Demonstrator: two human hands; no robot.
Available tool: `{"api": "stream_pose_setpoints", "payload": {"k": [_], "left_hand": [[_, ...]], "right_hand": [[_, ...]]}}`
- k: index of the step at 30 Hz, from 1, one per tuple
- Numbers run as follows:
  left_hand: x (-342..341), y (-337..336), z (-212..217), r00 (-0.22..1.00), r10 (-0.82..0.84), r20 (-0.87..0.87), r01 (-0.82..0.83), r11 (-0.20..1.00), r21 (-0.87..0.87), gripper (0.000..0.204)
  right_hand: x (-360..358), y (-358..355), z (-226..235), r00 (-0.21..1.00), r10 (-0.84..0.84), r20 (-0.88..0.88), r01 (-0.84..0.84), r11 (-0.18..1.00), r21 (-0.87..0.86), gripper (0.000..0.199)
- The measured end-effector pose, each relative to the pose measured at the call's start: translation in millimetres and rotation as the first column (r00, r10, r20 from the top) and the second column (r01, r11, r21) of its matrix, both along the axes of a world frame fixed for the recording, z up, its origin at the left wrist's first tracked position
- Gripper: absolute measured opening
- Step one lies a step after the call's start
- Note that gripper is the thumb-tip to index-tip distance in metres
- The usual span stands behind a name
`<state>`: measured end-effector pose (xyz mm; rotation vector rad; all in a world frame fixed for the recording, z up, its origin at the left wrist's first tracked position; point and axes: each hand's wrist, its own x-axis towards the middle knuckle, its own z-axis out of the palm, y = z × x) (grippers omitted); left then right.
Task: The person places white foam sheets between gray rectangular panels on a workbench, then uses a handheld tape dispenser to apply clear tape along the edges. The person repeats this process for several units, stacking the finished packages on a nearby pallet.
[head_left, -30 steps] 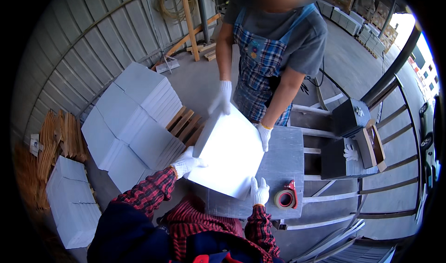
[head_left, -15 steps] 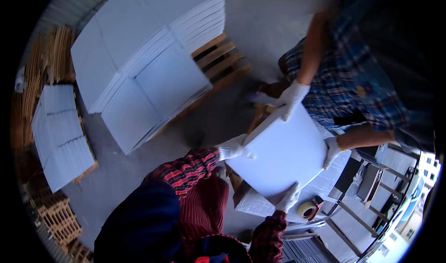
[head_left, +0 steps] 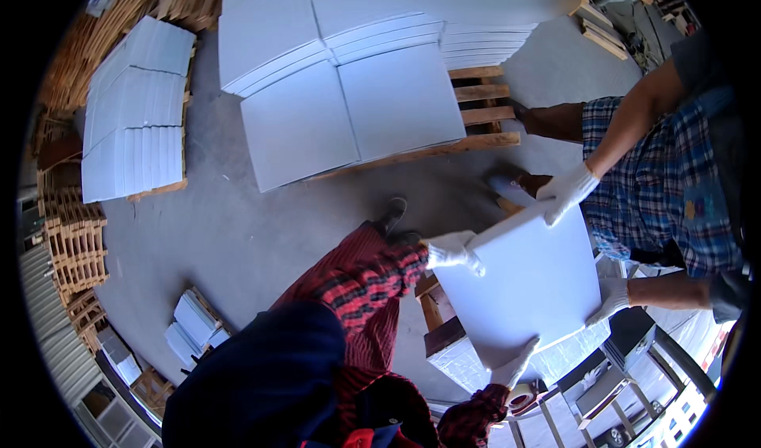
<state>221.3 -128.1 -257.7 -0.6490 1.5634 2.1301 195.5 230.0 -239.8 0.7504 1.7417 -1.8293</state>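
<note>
A large white flat carton (head_left: 527,278) lies between me and a co-worker. My left hand (head_left: 456,251), in a white knit glove, is closed on its left corner, thumb on top. White-gloved too, my right hand (head_left: 515,365) grips the near edge, its fingers partly hidden. Across from me, the co-worker's gloved hands hold the far side: one hand (head_left: 568,194) at the upper corner, the other hand (head_left: 610,300) at the right edge. Below the carton is a stack wrapped in shiny film (head_left: 464,361). A tape roll (head_left: 521,400) sits beside my right wrist.
White flat cardboard (head_left: 301,119) is piled on a wooden pallet (head_left: 483,141) ahead. Another white stack (head_left: 135,131) stands at the left, near piled wooden pallets (head_left: 75,238). The co-worker in plaid shorts (head_left: 658,194) stands at the right. A metal frame (head_left: 674,361) is at the lower right.
My view has turned, so the stacks, carton and co-worker appear shifted to the right. Both my hands and the co-worker's hands keep their places on the carton.
</note>
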Motion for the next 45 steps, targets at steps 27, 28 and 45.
{"api": "stream_pose_setpoints", "payload": {"k": [27,28,45], "left_hand": [[14.5,-378.3,-35.5,0.928,-0.235,0.288,0.371,0.538,-0.757,0.077],[29.6,-381.8,-37.3,0.961,-0.222,0.163,0.249,0.442,-0.862,0.072],[170.2,-394.0,-100.5,0.971,0.125,-0.204,-0.166,-0.259,-0.951,0.046]], "right_hand": [[59.8,-419.7,-159.5,0.941,-0.068,0.332,0.135,0.974,-0.183,0.086],[58.1,-424.7,-152.0,0.942,-0.056,0.33,0.123,0.975,-0.185,0.086],[44.0,-457.7,-120.9,0.991,-0.013,0.131,0.01,1.0,0.02,0.076]]}}
